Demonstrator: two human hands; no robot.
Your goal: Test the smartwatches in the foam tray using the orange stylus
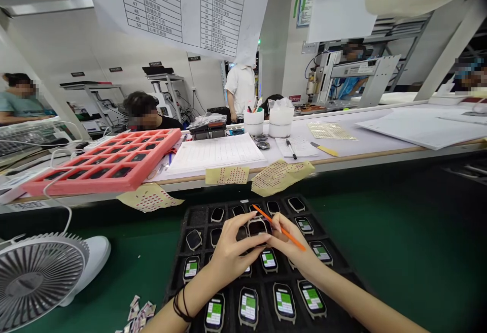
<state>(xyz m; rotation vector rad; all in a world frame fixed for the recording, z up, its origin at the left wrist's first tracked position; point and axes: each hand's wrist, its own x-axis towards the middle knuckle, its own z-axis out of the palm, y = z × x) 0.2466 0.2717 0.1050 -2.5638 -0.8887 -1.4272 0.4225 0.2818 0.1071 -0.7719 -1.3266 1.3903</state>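
Observation:
Over a black foam tray [342, 277] of square watches, my left hand [232, 244] holds one watch [257, 228] by its edge, fingers curled round it. My right hand [291, 241] pinches an orange stick [281, 227] and touches the same watch at its right side. The stick's upper tip lies near my left index fingertip. The held watch has a dark screen. Several watches in the tray, such as one nearest the front [248, 306], show green and white screens; those in the back row are dark.
A white fan [26, 282] stands at the left, with small paper scraps [139, 317] beside it. On the raised shelf sit a pink foam tray [133, 180], paper sheets [220, 153] and white cups [280, 122]. Yellow sticker sheets [281, 176] hang at its edge. People are beyond.

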